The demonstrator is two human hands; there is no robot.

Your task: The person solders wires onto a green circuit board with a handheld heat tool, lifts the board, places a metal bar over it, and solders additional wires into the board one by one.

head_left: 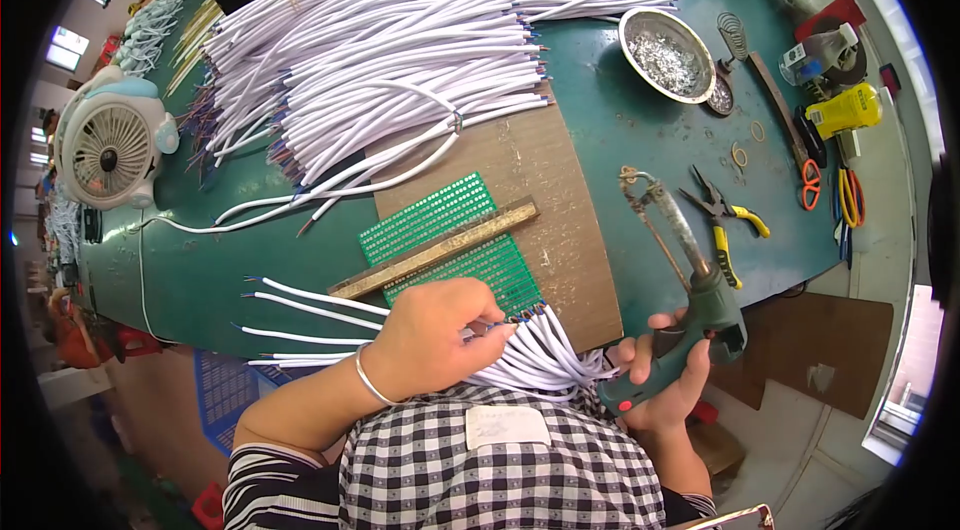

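My left hand [435,338] is closed in a pinch on the thin wire end of a white cable, at the near edge of a green perforated circuit board [470,188]. A row of white cables [560,355] meets that edge and bends down against the checked apron. Across the board lies a wooden bar [440,248]. My right hand [680,380] is wrapped round the handle of a green soldering gun [715,308]. Its bent metal tip points up and away, apart from the board. Several loose white cables [310,315] stretch out left of my left wrist.
A brown board [575,260] lies beneath the circuit board. Large bundles of white cables [400,40] cover the far table. A fan [110,152] stands left. To the right are a metal bowl of silvery scraps [668,55], yellow-handled pliers [728,220], scissors [810,180] and a yellow bottle [845,112].
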